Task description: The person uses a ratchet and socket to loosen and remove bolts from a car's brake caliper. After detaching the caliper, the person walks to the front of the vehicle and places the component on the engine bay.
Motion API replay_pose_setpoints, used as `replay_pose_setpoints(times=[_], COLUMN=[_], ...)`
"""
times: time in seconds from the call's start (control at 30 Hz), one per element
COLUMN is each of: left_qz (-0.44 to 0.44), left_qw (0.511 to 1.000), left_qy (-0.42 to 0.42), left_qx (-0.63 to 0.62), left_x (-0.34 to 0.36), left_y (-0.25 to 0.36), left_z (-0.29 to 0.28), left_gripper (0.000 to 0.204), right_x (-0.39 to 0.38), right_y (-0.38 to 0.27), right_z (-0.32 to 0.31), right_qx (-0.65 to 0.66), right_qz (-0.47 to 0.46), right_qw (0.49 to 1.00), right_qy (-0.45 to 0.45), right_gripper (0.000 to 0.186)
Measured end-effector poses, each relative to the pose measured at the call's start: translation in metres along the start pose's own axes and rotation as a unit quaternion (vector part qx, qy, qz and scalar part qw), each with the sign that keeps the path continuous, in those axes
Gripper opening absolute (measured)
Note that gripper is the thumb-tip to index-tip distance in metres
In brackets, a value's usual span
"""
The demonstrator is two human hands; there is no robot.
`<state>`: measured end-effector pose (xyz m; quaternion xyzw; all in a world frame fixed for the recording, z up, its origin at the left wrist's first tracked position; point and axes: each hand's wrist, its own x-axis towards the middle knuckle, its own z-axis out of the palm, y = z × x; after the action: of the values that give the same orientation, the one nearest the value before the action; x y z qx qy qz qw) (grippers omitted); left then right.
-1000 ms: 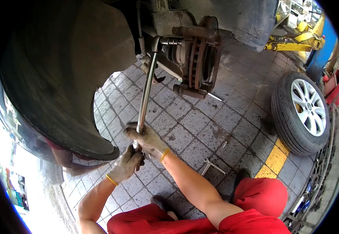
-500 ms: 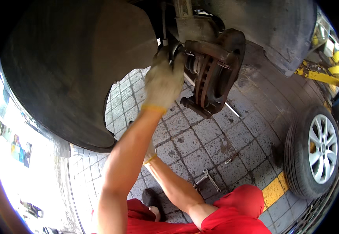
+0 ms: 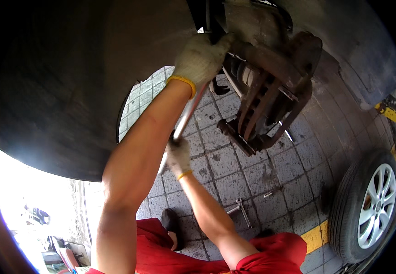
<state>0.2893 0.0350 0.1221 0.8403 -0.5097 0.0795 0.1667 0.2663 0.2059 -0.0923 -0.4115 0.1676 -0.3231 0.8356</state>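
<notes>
A rusty brake disc and caliper assembly (image 3: 271, 82) hangs inside a dark wheel arch (image 3: 52, 91). My left hand (image 3: 199, 59), in a pale glove with a yellow cuff, is closed at the top of a long steel wrench (image 3: 189, 112) beside the caliper, its fingertips and the wrench head largely hidden. My right hand (image 3: 178, 157), also gloved, grips the wrench handle lower down, below the assembly, partly behind my left forearm.
A removed wheel with a silver rim (image 3: 376, 205) stands at the right on the tiled floor (image 3: 225, 169). Spanners (image 3: 243, 210) and a small metal piece (image 3: 267, 194) lie on the floor. A yellow lift arm (image 3: 389, 114) is at the right edge.
My left hand has moved up from the handle to the wrench's upper end. The view has shifted, so the brake assembly and wheel appear lower and farther right.
</notes>
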Motion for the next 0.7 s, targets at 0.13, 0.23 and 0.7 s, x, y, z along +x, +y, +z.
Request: replay_pose_setpoints(times=[0.13,0.23,0.7], left_qz=[0.030,0.006,0.125], left_qw=[0.995,0.988,0.986], left_qy=[-0.010,0.019,0.088], left_qx=[-0.094,-0.154,-0.060], left_x=[-0.005,-0.013,-0.011], left_y=[0.002,0.002,0.004], left_z=[0.002,0.002,0.004], left_gripper=[0.059,0.062,0.041], right_x=[0.056,0.085,0.015], right_y=[-0.009,-0.004,0.052], right_z=[-0.109,-0.187,-0.051], right_qx=[-0.206,-0.328,-0.058], right_qz=[0.112,0.065,0.055], right_qw=[0.962,0.927,0.985], right_qy=[0.139,0.171,0.150], right_gripper=[0.044,0.052,0.039])
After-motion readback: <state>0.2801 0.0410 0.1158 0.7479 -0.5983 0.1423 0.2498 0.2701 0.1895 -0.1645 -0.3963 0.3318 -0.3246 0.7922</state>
